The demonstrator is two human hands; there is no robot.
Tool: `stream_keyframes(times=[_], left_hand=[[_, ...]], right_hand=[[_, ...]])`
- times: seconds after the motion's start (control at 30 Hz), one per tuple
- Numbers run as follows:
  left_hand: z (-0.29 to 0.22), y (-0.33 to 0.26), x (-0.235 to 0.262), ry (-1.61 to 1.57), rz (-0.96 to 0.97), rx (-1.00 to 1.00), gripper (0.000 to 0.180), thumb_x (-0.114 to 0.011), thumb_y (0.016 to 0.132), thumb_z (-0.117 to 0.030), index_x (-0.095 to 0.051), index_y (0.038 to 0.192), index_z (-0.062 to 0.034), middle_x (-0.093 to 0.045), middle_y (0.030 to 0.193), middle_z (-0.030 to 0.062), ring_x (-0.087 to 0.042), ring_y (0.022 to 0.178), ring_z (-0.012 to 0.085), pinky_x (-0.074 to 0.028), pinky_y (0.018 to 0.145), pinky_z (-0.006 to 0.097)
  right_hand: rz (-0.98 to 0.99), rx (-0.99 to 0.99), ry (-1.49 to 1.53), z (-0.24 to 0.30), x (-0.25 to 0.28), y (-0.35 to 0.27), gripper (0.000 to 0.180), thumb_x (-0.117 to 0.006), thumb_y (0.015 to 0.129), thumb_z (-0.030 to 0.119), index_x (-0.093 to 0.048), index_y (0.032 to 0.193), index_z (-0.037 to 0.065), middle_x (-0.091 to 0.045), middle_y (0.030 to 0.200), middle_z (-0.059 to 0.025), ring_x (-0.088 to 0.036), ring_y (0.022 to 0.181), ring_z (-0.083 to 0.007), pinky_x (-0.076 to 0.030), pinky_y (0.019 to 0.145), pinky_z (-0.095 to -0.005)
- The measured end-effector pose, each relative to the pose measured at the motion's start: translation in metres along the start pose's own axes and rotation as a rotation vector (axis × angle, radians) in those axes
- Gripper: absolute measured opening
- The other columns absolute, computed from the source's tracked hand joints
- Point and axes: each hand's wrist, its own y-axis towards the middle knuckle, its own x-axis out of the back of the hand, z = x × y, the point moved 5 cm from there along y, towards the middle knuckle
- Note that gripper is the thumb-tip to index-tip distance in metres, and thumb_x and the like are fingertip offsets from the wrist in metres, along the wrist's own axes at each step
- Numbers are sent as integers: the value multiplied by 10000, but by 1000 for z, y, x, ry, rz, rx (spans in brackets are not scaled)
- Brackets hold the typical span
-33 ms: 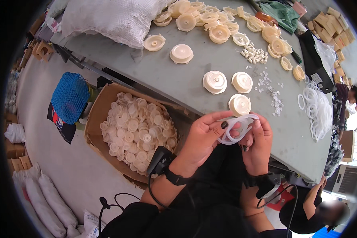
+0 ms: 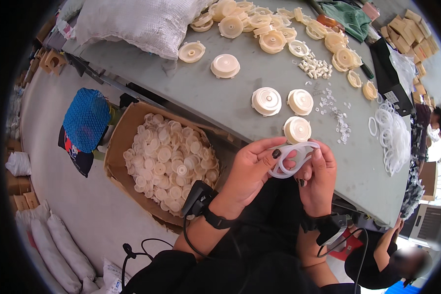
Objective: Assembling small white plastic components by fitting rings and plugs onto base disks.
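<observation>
Just off the table's near edge, my left hand (image 2: 247, 169) and my right hand (image 2: 319, 179) pinch a soft, translucent white sealing ring (image 2: 282, 175) between thumbs and fingers. Its loops cross over each other; I cannot tell whether this is one twisted ring or two. Right beyond my fingertips lies a round cream plastic lid (image 2: 297, 129). A second lid (image 2: 300, 102) and a third lid (image 2: 266, 101) sit a little farther back, flat on the table. More of these white rings (image 2: 394, 139) are piled at the table's right side.
The grey table (image 2: 191, 93) carries a heap of cream plastic lids (image 2: 272, 41), small white plugs (image 2: 316, 67) and tiny clear washers (image 2: 342, 125). A white woven sack (image 2: 132, 24) lies far left. Below stands a cardboard box (image 2: 117, 157) of translucent discs. Another person (image 2: 377, 264) is at the lower right.
</observation>
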Motion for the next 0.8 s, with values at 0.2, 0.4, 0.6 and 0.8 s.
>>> stream_keyframes(times=[0.2,0.4,0.6,0.8], left_hand=[[-3,-2,11,-48,-22,0,342,-599,910,-115,-505,1224,-15,-647,1007,125,-638,901,177,-521,827,324],[-17,-7,-5,265,69,-155,446,-673,854,-81,-470,1242,6,-638,946,92,-615,871,145,-519,781,281],[-19,-13,12,252,-125,-208,348,-642,893,-155,-499,1175,-8,-632,857,40,-580,740,58,-437,598,159],[-30,-14,12,580,-294,-431,167,-588,928,-150,-576,1033,-21,-602,816,6,-494,643,10,-377,550,152]], right_hand=[[29,-23,62,-6,-7,2,198,-524,949,181,-591,1054,27,-513,568,3,-442,482,-64,-360,481,-225],[6,-124,99,-9,-17,9,212,-508,957,240,-581,1016,50,-474,541,19,-402,457,-64,-320,463,-226],[190,-123,278,-20,-16,6,207,-508,952,264,-555,1041,82,-446,561,9,-409,473,-102,-330,477,-254],[178,53,559,-12,1,4,204,-500,950,290,-511,978,89,-523,702,-38,-476,557,-156,-386,498,-286]])
